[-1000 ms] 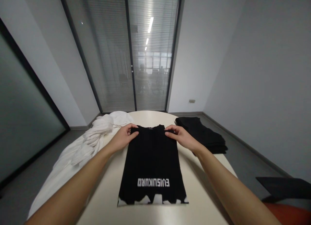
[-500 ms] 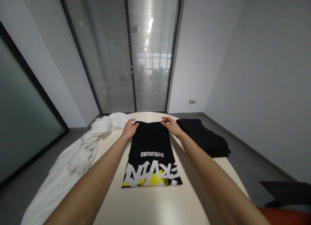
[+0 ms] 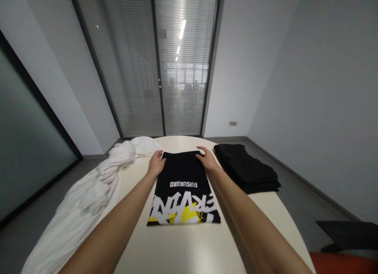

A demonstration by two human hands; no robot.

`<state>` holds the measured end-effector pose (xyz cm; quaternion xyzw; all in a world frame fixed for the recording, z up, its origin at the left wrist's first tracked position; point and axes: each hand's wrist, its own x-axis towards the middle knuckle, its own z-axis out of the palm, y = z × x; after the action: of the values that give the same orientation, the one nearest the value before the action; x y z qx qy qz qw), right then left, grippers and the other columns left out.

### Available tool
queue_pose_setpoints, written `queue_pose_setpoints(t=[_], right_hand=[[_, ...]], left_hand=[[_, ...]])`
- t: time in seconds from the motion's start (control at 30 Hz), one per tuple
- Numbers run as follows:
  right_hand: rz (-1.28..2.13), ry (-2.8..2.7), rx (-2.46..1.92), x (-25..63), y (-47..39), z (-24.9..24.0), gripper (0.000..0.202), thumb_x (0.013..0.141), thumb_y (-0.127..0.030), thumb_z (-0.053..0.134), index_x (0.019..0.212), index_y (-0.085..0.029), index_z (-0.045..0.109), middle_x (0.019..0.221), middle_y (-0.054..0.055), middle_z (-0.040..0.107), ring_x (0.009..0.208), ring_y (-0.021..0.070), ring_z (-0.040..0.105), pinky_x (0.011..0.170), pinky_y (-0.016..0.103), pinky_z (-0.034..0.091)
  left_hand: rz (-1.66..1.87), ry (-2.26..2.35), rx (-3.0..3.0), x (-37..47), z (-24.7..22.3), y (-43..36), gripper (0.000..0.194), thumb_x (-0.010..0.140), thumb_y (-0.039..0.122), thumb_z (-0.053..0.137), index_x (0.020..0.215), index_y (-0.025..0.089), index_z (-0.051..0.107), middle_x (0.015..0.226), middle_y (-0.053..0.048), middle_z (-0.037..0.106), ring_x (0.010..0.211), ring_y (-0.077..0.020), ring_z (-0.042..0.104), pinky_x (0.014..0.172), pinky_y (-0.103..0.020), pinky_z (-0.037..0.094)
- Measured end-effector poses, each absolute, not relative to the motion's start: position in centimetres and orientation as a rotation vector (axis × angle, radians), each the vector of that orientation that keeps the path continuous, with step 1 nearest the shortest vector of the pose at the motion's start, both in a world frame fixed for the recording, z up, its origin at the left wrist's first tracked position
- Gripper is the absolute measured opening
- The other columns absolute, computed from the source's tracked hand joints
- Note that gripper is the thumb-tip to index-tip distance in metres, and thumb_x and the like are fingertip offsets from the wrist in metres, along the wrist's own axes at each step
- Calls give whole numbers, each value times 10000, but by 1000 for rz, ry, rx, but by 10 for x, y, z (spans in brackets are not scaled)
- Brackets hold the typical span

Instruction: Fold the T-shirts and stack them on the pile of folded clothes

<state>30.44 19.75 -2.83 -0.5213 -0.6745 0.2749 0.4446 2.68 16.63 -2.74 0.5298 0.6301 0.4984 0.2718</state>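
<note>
Shirt (image 3: 180,168), folded, lay mid-worktop (image 3: 180,250). Left hand (image 3: 156,163), right hand (image 3: 207,160): loosely open at far corners. Judged best: equal, light corner pressure; uneven drag risked skewing. Count: one shirt, two hands, one white heap (image 3: 73,217) worktop-left, one black stack (image 3: 248,167) worktop-right, layers uncountable.

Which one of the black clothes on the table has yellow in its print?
The folded black garment lying between the left hand and the right hand. The black stack to its right shows no print.

Head-worn view, facing forward, down at hands.
</note>
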Motion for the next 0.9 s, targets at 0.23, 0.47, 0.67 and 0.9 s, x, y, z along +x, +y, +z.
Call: queue_pose_setpoints(t=[0.23, 0.47, 0.67, 0.9], right_hand=[[631, -1714, -1376, 306, 176, -29, 525, 791, -157, 610, 1311, -207, 563, 1479, 134, 422, 1185, 222, 586, 1062, 391, 439], [614, -1794, -1603, 322, 117, -7, 358, 813, -286, 673, 1140, -154, 614, 1016, 112, 682, 884, 232, 658, 854, 363, 491], [853, -1925, -1610, 332, 81, -5, 366, 867, -345, 644, 1185, -181, 564, 826, 31, 680, 720, 167, 631, 671, 268, 449], [764, -1939, -1373, 332, 71, -15, 389, 903, -348, 564, 1277, -248, 522, 796, -25, 596, 636, 126, 556, 601, 241, 412]], left_hand=[[1167, 1922, 1511, 20, -28, 143, 437, 852, 183, 631, 1275, 159, 522, 1341, -155, 606, 1042, -213, 683, 931, -311, 483], [786, 2001, 1590, 9, -12, 100, 322, 799, 324, 692, 1070, 182, 592, 844, -68, 732, 785, -244, 696, 679, -298, 462], [664, 1966, 1671, 9, -2, 52, 297, 830, 412, 656, 1025, 198, 588, 726, -31, 705, 676, -221, 673, 592, -273, 406], [773, 1692, 1695, 8, -12, 27, 405, 908, 409, 534, 1242, 188, 470, 608, 40, 638, 457, -163, 585, 452, -239, 363]])
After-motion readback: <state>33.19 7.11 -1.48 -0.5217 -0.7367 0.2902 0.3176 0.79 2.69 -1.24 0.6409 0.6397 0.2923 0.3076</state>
